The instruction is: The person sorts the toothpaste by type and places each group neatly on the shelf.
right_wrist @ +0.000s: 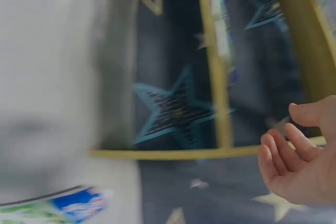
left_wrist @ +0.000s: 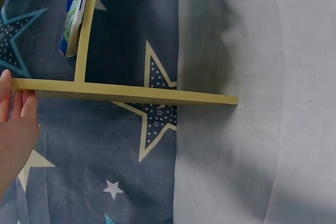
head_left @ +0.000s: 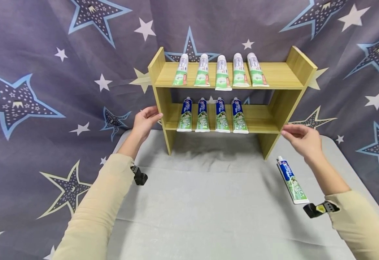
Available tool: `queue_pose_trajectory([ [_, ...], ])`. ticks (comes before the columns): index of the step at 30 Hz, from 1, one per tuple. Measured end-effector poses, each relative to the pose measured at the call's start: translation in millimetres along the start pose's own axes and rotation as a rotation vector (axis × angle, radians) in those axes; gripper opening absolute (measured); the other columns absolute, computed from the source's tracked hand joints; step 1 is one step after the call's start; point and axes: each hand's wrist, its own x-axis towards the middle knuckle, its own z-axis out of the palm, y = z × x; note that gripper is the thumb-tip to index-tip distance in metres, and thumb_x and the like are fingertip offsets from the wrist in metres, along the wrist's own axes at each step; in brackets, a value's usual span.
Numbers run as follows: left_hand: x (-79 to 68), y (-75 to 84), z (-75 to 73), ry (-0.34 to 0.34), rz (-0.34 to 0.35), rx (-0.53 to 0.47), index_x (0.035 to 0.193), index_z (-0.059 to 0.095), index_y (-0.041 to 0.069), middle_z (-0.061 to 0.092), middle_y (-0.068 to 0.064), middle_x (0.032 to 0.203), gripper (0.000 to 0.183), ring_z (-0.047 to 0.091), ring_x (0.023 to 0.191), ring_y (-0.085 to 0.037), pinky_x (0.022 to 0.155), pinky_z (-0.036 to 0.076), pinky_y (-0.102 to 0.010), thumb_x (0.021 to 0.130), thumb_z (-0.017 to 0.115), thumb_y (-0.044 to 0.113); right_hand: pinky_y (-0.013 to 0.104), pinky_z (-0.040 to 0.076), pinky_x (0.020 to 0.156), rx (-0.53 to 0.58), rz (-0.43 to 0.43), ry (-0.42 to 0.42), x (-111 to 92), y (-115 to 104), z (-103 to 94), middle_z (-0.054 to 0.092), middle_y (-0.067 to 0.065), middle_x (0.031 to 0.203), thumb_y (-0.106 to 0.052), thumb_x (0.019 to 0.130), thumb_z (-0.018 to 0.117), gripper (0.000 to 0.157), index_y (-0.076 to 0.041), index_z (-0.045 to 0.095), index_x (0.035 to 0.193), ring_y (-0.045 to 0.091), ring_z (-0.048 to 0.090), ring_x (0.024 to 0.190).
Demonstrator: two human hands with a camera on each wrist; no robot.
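Observation:
A two-tier wooden shelf point(head_left: 215, 87) stands on the table. My left hand point(head_left: 144, 122) pinches the front edge of its left side panel point(left_wrist: 157, 96), thumb on one face and fingers on the other. By the right side panel is my right hand point(head_left: 304, 139), its fingers loosely curled with nothing between them; in the right wrist view the thumb stands apart from the fingers, and contact with the panel is unclear. Below that hand, a blue-and-green toothpaste tube point(head_left: 291, 180) lies on the table. Several similar tubes point(head_left: 221, 115) sit in a row on the lower tier.
Several white-and-green toothpaste tubes point(head_left: 222, 72) line the upper tier. A grey cloth covers the table point(head_left: 215, 209). Dark star-patterned fabric point(head_left: 46, 144) hangs behind the shelf and along both sides.

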Motion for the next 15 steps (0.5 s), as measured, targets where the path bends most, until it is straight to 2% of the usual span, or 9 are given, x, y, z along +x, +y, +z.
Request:
queue_pose_trajectory([
  [5,0.4,-1.3,1.8,-0.002,0.001,-0.011,0.133,0.050,-0.005,0.061,0.009,0.101,0.046,0.059,0.104,-0.005,0.096,0.052,-0.016,0.090,0.063,0.001,0.003,0.046,0.059,-0.040,0.079,-0.058,-10.6,45.3,11.6,0.052,-0.043,0.067,-0.022,0.091,0.066,0.041,0.009,0.060,0.117,-0.022,0.050,0.064],
  [7,0.7,-1.4,2.3,-0.004,0.004,-0.005,0.133,0.050,-0.005,0.061,0.009,0.102,0.046,0.059,0.104,-0.005,0.096,0.052,-0.016,0.090,0.063,0.001,0.005,0.046,0.060,-0.089,0.119,-0.088,-14.2,60.0,13.1,0.064,-0.030,0.069,-0.022,0.090,0.066,0.041,0.009,0.061,0.118,-0.021,0.050,0.063],
  [8,0.9,-1.4,2.4,-0.004,0.006,-0.004,0.133,0.050,-0.005,0.061,0.009,0.102,0.045,0.059,0.104,-0.005,0.096,0.052,-0.017,0.090,0.063,0.002,0.007,0.045,0.062,-0.118,0.139,-0.107,-15.7,66.2,13.3,0.070,-0.020,0.072,-0.022,0.091,0.066,0.041,0.009,0.061,0.118,-0.018,0.050,0.064],
  [10,0.7,-1.2,2.2,-0.001,0.010,0.001,0.132,0.051,-0.005,0.061,0.009,0.101,0.045,0.059,0.104,-0.005,0.097,0.052,-0.017,0.090,0.063,0.002,0.015,0.048,0.069,-0.185,0.185,-0.155,-18.5,77.0,12.8,0.076,0.004,0.087,-0.022,0.090,0.065,0.042,0.009,0.060,0.119,-0.007,0.058,0.070],
  [12,0.2,-0.8,1.7,0.006,0.011,0.001,0.131,0.051,-0.004,0.061,0.010,0.100,0.044,0.059,0.102,-0.004,0.095,0.052,-0.016,0.089,0.064,0.002,0.028,0.051,0.077,-0.251,0.225,-0.215,-21.4,85.9,11.6,0.070,0.023,0.109,-0.024,0.091,0.064,0.045,0.009,0.058,0.121,0.014,0.065,0.081],
  [15,-0.8,-0.7,0.7,0.007,0.006,-0.010,0.129,0.052,-0.004,0.061,0.012,0.096,0.042,0.059,0.099,-0.003,0.091,0.052,-0.013,0.089,0.063,0.001,0.046,0.051,0.083,-0.301,0.283,-0.286,-26.0,96.2,9.6,0.059,0.034,0.120,-0.024,0.090,0.063,0.050,0.012,0.053,0.124,0.044,0.059,0.101],
])
